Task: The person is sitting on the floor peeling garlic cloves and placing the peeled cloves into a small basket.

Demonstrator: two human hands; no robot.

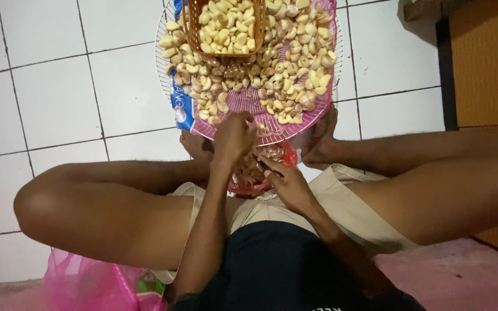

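I sit cross-legged on a white tiled floor. My left hand (234, 137) is curled at the near rim of a round pink tray (249, 103), its fingers pinched on a garlic clove that I can barely see. My right hand (286, 179) is closed around a small dark knife (264, 165) just below the tray. Peeled garlic cloves (292, 63) cover much of the tray. A brown plastic basket (192, 34) heaped with more cloves stands on the tray's far side. Under my hands lies a red bag of garlic skins (260, 184).
A white wire rack (161, 57) and a blue printed bag (181, 106) lie under the tray. A pink plastic bag (87, 285) sits by my left knee. An orange-brown wall or door (485, 63) rises at the right. My feet (321, 144) rest near the tray.
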